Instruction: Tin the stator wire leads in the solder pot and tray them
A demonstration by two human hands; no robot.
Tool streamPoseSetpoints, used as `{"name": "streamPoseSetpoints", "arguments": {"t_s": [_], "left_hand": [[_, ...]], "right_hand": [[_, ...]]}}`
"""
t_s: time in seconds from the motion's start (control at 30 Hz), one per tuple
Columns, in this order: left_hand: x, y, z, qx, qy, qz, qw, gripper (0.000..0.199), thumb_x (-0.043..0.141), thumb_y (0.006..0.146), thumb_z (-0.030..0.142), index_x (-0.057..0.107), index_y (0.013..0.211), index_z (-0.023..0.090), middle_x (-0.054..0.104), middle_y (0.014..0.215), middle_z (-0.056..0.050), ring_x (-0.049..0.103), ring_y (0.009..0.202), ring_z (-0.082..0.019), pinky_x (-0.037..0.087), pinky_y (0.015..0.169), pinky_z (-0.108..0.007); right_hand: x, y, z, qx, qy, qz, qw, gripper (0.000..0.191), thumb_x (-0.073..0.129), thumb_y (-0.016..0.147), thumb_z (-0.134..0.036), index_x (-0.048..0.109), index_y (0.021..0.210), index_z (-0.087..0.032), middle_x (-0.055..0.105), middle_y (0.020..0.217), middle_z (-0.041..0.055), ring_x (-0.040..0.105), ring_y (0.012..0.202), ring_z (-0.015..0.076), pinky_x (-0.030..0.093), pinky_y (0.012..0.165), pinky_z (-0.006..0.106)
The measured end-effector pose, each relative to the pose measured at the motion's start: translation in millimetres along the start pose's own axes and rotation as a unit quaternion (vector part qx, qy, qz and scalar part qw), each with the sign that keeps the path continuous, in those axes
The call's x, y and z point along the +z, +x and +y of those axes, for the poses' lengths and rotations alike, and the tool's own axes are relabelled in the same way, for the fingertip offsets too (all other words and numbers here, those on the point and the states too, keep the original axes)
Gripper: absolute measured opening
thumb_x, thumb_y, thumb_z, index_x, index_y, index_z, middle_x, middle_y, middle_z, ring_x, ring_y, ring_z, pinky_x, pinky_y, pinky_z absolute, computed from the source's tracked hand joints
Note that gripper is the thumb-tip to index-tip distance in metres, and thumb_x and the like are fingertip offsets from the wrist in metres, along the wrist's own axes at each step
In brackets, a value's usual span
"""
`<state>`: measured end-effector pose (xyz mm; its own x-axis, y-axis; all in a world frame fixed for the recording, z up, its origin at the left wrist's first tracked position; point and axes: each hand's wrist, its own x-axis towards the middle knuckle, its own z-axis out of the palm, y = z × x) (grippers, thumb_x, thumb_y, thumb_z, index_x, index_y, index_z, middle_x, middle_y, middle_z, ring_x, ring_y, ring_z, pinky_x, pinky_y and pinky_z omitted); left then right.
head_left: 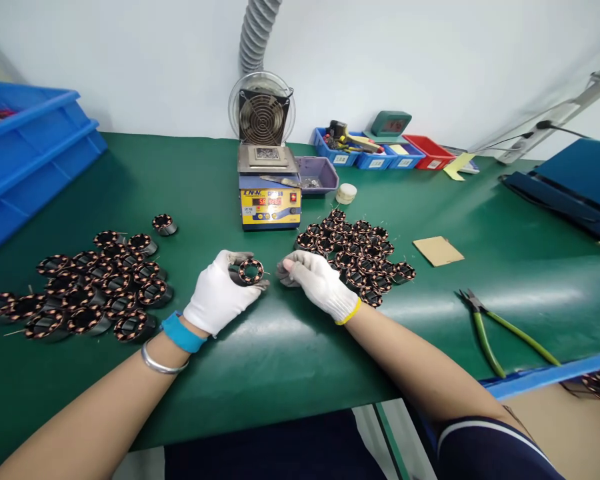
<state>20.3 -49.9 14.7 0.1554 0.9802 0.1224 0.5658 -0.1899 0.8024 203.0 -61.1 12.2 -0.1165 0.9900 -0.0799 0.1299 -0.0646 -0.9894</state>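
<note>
A copper-wound motor stator (251, 272) is gripped by my gloved left hand (223, 291), its ringed face turned up toward me and a thin wire end sticking out on the right. My gloved right hand (314, 275) is just right of it, apart from the stator. Its thumb and fingers are pressed together; whatever may be between them is hidden. Close behind the right hand lies a cluster of stators (350, 257). Another group of stators (100, 287) spreads over the left side of the green table, with a single stator (165, 225) a little apart.
A yellow-and-blue solder pot (271, 208) with a fan (263, 118) stands at the back. Beside it are a purple tray (325, 170), small blue bins (375, 160) and a red bin (430, 153). Green-handled cutters (490, 333) and a cardboard piece (438, 251) lie right; blue crates (35, 157) stand left.
</note>
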Motion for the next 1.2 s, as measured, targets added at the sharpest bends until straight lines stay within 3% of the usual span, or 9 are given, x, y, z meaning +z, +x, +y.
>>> {"name": "streamPoseSetpoints", "arguments": {"t_s": [0.1,0.2,0.33,0.47,0.63,0.8,0.97,1.1,1.2], "left_hand": [[2.7,-4,2,0.040,0.012,0.007,0.999,0.053,0.068,0.065,0.037,0.054,0.113,0.019,0.069,0.109,-0.007,0.068,0.095,-0.022,0.056,0.084,-0.033],[4.7,-6,3,0.086,0.067,-0.009,0.994,0.050,0.060,0.070,0.030,0.053,0.119,0.019,0.067,0.115,-0.006,0.065,0.104,-0.022,0.053,0.092,-0.034],[4.3,-5,2,0.130,0.133,-0.025,0.982,0.053,0.053,0.074,0.027,0.052,0.126,0.016,0.066,0.120,-0.008,0.065,0.104,-0.023,0.050,0.095,-0.035],[0.4,-2,2,0.067,0.139,-0.044,0.987,0.040,0.052,0.075,0.031,0.063,0.110,0.016,0.072,0.098,-0.008,0.068,0.088,-0.024,0.054,0.080,-0.034],[-12.0,0,4,0.014,0.000,-0.176,0.984,0.020,0.054,0.074,0.036,0.062,0.067,0.019,0.068,0.066,-0.001,0.063,0.065,-0.018,0.051,0.062,-0.028],[-42.6,-1,12,-0.078,-0.146,-0.279,0.946,0.018,0.058,0.069,0.033,0.066,0.072,0.017,0.060,0.048,0.001,0.048,0.038,-0.011,0.038,0.039,-0.023],[-42.1,0,13,-0.009,-0.177,-0.097,0.979,0.029,0.054,0.077,0.044,0.060,0.076,0.016,0.060,0.057,-0.001,0.046,0.043,-0.010,0.037,0.041,-0.022],[-22.0,-8,19,0.020,-0.116,-0.085,0.989,0.028,0.055,0.079,0.042,0.056,0.066,0.017,0.057,0.058,0.001,0.047,0.050,-0.010,0.040,0.048,-0.022],[-23.4,-15,23,0.001,-0.162,-0.052,0.985,0.022,0.055,0.077,0.029,0.055,0.060,0.017,0.054,0.049,0.002,0.043,0.042,-0.008,0.035,0.041,-0.021]], "right_hand": [[16,-5,0,-0.008,0.062,-0.036,0.997,0.038,0.065,0.075,-0.035,0.059,0.107,-0.015,0.068,0.095,0.0067,0.063,0.073,0.0143,0.053,0.066,0.027],[31,-12,0,-0.045,0.072,-0.009,0.996,0.040,0.062,0.074,-0.032,0.059,0.111,-0.016,0.069,0.099,0.0076,0.065,0.086,0.0178,0.055,0.075,0.031],[33,-16,0,-0.099,-0.090,0.082,0.988,0.040,0.064,0.072,-0.027,0.062,0.111,-0.018,0.069,0.100,0.0063,0.066,0.088,0.0195,0.055,0.081,0.035],[27,-16,2,-0.141,-0.201,0.123,0.962,0.042,0.067,0.072,-0.030,0.063,0.113,-0.021,0.068,0.106,0.0064,0.065,0.092,0.0215,0.055,0.085,0.037],[24,-15,0,-0.133,-0.190,0.122,0.965,0.042,0.067,0.072,-0.031,0.064,0.112,-0.019,0.069,0.103,0.0064,0.066,0.088,0.0205,0.056,0.081,0.035],[22,-11,-4,-0.099,-0.087,0.132,0.982,0.039,0.068,0.071,-0.030,0.063,0.107,-0.018,0.070,0.091,0.0048,0.066,0.078,0.0178,0.058,0.074,0.032],[24,-10,1,-0.095,-0.001,0.125,0.988,0.041,0.070,0.070,-0.030,0.060,0.108,-0.017,0.069,0.093,0.0055,0.067,0.081,0.0181,0.057,0.075,0.032],[25,-12,2,-0.099,-0.009,0.118,0.988,0.042,0.071,0.069,-0.030,0.060,0.107,-0.017,0.069,0.092,0.0061,0.067,0.082,0.0192,0.057,0.075,0.033],[26,-12,-1,-0.087,-0.009,0.116,0.989,0.042,0.072,0.067,-0.029,0.061,0.105,-0.017,0.070,0.091,0.0058,0.067,0.081,0.0192,0.057,0.075,0.033]]}}
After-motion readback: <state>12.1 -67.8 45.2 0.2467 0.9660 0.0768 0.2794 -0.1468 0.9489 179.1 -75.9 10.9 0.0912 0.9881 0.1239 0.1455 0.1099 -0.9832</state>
